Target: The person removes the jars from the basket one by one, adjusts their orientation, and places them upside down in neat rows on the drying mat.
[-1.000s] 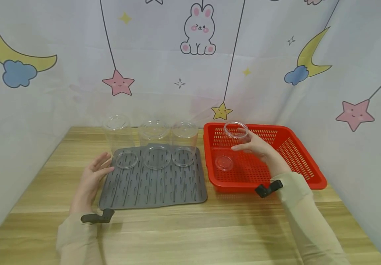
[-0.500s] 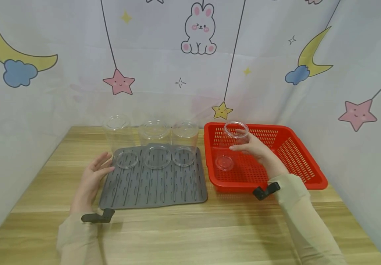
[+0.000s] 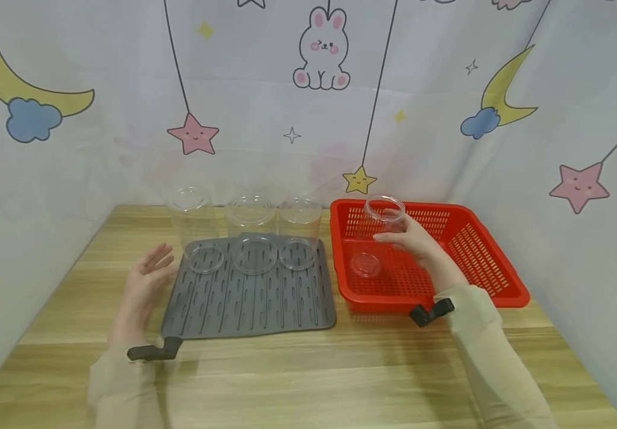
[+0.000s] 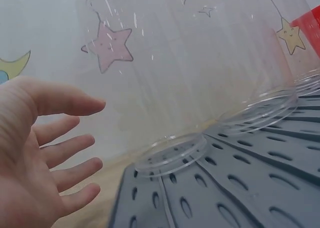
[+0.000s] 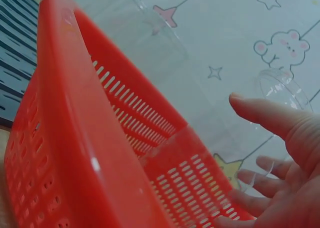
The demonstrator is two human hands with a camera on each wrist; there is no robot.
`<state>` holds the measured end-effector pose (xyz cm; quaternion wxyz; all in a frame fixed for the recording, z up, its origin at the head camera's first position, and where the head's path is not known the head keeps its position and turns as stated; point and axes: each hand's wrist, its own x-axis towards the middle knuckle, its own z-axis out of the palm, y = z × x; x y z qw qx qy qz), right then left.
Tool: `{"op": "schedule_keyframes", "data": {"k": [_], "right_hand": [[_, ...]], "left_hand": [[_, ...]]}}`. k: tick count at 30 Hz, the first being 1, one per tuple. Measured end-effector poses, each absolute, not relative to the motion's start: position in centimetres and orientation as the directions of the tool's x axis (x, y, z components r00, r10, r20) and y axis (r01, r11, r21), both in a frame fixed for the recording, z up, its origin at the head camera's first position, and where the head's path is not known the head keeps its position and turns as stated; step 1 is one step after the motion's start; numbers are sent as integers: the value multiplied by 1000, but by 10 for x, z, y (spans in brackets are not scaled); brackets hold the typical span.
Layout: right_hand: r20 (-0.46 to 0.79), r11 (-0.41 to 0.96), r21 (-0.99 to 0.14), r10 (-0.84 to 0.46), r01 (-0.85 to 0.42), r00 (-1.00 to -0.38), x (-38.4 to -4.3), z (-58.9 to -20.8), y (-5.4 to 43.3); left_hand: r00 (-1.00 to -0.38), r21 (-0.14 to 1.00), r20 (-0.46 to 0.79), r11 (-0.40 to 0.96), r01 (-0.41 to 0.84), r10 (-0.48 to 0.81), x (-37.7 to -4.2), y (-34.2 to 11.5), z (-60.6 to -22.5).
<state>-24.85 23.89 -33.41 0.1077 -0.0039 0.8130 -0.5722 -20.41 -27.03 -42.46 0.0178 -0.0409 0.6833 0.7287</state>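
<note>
My right hand (image 3: 414, 238) is round a tall clear plastic cup (image 3: 385, 208) that stands mouth up inside the red basket (image 3: 501, 262). In the right wrist view, thumb and fingers lie on either side of its see-through wall. My left hand (image 3: 145, 280) is held beside the grey drying mat (image 3: 255, 310), holding nothing, its fingers loosely spread. Nearest to it, at the mat's back left, stands a clear cup (image 3: 190, 199). A wider cup (image 3: 251, 210) and a smaller cup (image 3: 300, 211) stand to its right along the mat's back edge.
The mat and basket sit side by side on a wooden table (image 3: 265, 381). Behind them hangs a white curtain (image 3: 265, 167) printed with stars, moons and a rabbit. The basket's raised rim (image 5: 95, 153) surrounds the cup in it.
My left hand has drawn slightly left, away from the leftmost cup. The cup in the basket has shifted a little to the right, while my right hand stays at it.
</note>
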Motion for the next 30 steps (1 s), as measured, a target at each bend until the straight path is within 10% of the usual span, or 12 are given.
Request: {"op": "schedule_keyframes", "data": {"k": [15,30], "right_hand": [[147,350,-930,79,-110,-986,-231,-312,231],[577,601,-698,149,-390,-803,-210,-290,184]], "left_hand": [[-931,941,43,-298,159,-361,-192,-253,-360],[-901,872,296,-295,390,-316,-170,-200,-311]]}}
